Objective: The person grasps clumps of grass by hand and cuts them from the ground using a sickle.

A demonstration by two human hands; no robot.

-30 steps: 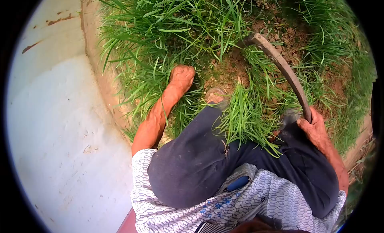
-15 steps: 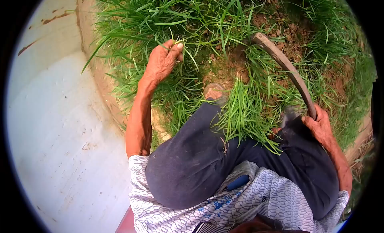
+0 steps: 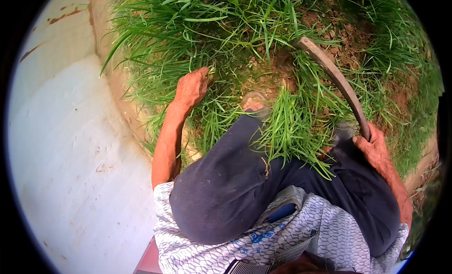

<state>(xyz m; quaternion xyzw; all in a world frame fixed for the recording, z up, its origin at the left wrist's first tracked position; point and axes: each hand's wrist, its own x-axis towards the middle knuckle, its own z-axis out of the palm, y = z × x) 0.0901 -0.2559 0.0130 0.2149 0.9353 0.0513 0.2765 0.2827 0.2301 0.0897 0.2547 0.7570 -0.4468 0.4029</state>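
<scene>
My left hand (image 3: pixel 192 89) is closed low in the green grass (image 3: pixel 212 38) at the upper left, its fingers curled with a few thin grass blades (image 3: pixel 212 69) showing at the tips. My right hand (image 3: pixel 375 149) is wrapped round the lower end of a sickle's long curved wooden handle (image 3: pixel 340 81). The handle's far end reaches down to the soil, where the metal blade is hard to make out. A loose bunch of cut grass (image 3: pixel 287 130) lies between my knees, over the dark trousers (image 3: pixel 216 194).
Bare brown soil (image 3: pixel 270 76) shows among the grass ahead of my foot (image 3: pixel 254 103). A pale, smooth concrete surface (image 3: pixel 70 147) runs along the left, bordered by an earthen edge (image 3: pixel 115 85). More grass (image 3: pixel 395 48) grows at the upper right.
My left hand has moved slightly down and towards me, turning so that its fingertips face away. The right hand and sickle have stayed almost still.
</scene>
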